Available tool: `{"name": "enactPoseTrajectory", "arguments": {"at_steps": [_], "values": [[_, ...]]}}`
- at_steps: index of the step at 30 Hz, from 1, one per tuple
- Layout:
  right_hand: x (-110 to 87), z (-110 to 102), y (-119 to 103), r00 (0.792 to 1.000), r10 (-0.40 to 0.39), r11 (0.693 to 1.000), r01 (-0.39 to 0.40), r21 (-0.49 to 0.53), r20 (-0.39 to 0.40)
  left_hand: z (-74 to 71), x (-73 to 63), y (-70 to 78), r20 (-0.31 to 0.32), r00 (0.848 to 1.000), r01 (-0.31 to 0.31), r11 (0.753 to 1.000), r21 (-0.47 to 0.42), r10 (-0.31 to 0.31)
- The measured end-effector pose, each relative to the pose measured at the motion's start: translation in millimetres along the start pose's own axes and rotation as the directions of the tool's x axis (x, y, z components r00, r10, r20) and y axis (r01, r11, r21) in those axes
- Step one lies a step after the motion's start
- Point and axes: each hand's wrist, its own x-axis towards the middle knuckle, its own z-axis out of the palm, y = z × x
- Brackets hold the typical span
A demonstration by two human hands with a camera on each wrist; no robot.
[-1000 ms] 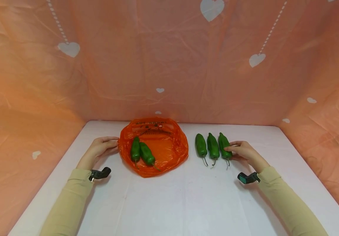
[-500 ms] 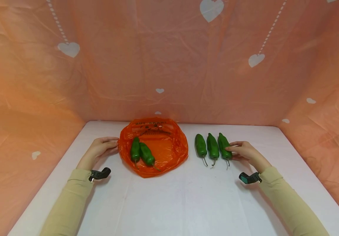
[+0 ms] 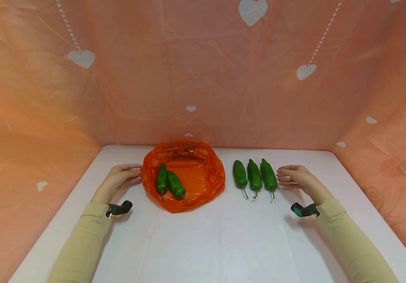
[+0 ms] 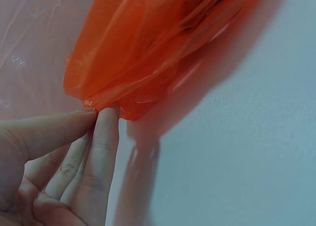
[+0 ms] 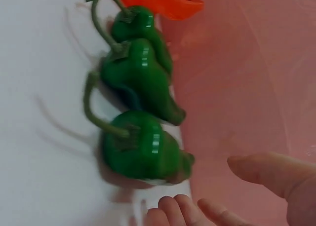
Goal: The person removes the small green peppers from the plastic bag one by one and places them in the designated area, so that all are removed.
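An orange plastic bag lies spread with its mouth up on the table, two green peppers inside its left half. My left hand pinches the bag's left edge between thumb and fingertips, as the left wrist view shows close up. Three more green peppers stand in a row right of the bag, stems toward me; the rightmost pepper is nearest my right hand. That hand is held just to its right, thumb and fingers apart with nothing between them. The right wrist view shows a gap between the fingertips and this pepper.
The white table backs onto an orange-pink curtain with white hearts, which also hangs along both sides. Small black devices are strapped to both wrists.
My right hand has let go of the rightmost pepper and drawn back a little to the right. My left hand and the bag have stayed in place.
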Motion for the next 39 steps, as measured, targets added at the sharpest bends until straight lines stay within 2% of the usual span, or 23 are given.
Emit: {"name": "enactPoseTrajectory", "arguments": {"at_steps": [5, 9, 15, 18, 21, 28, 34, 39], "values": [[-2.1, -9, -5, 1.0, -0.001, 1.0, 0.001, 0.013, -0.007, -0.3, -1.1, 0.2, -0.006, 1.0, 0.008, 1.0, 0.024, -0.008], [-4.7, -14, -11, 1.0, -0.023, 0.998, 0.024, 0.052, -0.016, -0.1, -1.6, -0.1, 0.01, 1.0, -0.004, 1.0, -0.007, 0.004], [-9.7, -14, -20, 0.998, -0.063, 0.995, 0.063, 0.076, -0.007, 0.3, -4.5, -1.1, 0.021, 0.999, -0.036, 0.999, 0.002, 0.036], [-8.6, -11, -26, 0.998, -0.068, 0.993, 0.068, 0.095, -0.002, 0.7, -5.8, -1.2, 0.003, 0.999, -0.034, 0.999, 0.025, 0.034], [-8.1, -5, -33, 0.997, -0.081, 0.991, 0.081, 0.108, 0.0, 1.1, -6.5, -1.1, -0.006, 1.0, -0.029, 0.998, 0.053, 0.029], [-6.3, 12, -49, 0.993, -0.117, 0.981, 0.113, 0.156, 0.021, 2.3, -5.5, -0.2, -0.006, 1.0, -0.016, 0.998, 0.059, 0.016], [7.0, 35, -61, 0.99, -0.133, 0.97, 0.12, 0.21, 0.052, 1.3, -3.5, -0.6, -0.001, 1.0, -0.006, 0.997, 0.073, 0.006], [19.3, 59, -72, 0.985, -0.148, 0.958, 0.12, 0.259, 0.09, 0.4, -2.3, 0.2, 0.004, 1.0, -0.003, 0.999, 0.042, 0.003]]}}
